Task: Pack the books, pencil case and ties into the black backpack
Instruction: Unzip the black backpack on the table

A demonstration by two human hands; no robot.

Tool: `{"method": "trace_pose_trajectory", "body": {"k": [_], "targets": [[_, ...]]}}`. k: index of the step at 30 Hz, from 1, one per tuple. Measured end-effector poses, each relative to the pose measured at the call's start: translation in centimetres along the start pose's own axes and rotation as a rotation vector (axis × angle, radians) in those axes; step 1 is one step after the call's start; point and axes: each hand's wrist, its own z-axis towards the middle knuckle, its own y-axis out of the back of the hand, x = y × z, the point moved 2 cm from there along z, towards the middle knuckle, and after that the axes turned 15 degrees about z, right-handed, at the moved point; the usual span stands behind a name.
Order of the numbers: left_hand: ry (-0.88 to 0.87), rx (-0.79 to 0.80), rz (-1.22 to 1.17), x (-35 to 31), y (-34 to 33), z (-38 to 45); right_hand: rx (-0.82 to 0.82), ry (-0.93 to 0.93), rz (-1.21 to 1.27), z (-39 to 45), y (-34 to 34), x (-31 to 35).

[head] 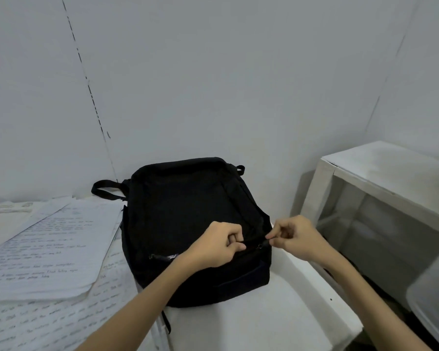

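Note:
The black backpack (188, 211) lies flat on a white table (264, 312), its top toward me. My left hand (218, 245) grips the bag's fabric beside the zip line on the near end. My right hand (293, 236) pinches the zipper pull (263, 243) at the bag's right near corner. A second zip with a small pull (160, 257) shows on the front pocket to the left. Books, pencil case and ties are not in view.
Stacked handwritten paper sheets (48, 249) cover the table left of the bag. A white stool or side table (390, 178) stands at the right, with a translucent plastic bin (433, 300) near the right edge. White walls close in behind.

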Motion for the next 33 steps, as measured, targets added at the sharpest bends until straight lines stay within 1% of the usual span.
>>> {"method": "trace_pose_trajectory", "body": {"k": [3,6,8,12,14,17,21,24,26,28,33], "targets": [[-0.037,-0.046,0.006,0.2,0.5,-0.5,-0.009,-0.001,0.022,0.5,0.3,0.4],[-0.034,-0.094,0.000,0.4,0.8,-0.2,-0.003,0.003,0.018,1.2,0.4,1.1],[-0.015,-0.068,0.015,0.4,0.6,0.0,0.068,-0.028,-0.035,1.4,0.6,1.4],[-0.013,-0.003,0.028,0.0,-0.8,0.0,0.310,-0.149,-0.290,1.2,0.2,1.1],[-0.026,0.042,0.079,-0.3,-1.7,0.1,0.333,-0.161,-0.386,0.9,-0.3,1.1],[-0.053,0.089,0.112,-0.2,-2.2,0.6,0.272,-0.152,-0.415,0.2,-0.9,1.2],[-0.039,0.038,0.016,0.1,-2.1,1.2,0.125,-0.100,-0.398,-0.6,-2.0,0.8],[-0.032,0.011,-0.030,0.0,-1.9,1.1,0.077,-0.078,-0.376,-0.9,-1.7,0.6],[-0.031,0.009,-0.029,0.0,-1.5,0.9,-0.019,-0.060,-0.397,-0.7,-0.4,0.3],[-0.028,0.002,-0.027,0.3,-0.8,0.6,-0.136,-0.039,-0.364,-0.2,1.1,0.0],[-0.130,-0.050,-0.005,0.1,0.7,-0.8,-0.221,0.000,-0.375,3.7,0.8,-0.9]]}}
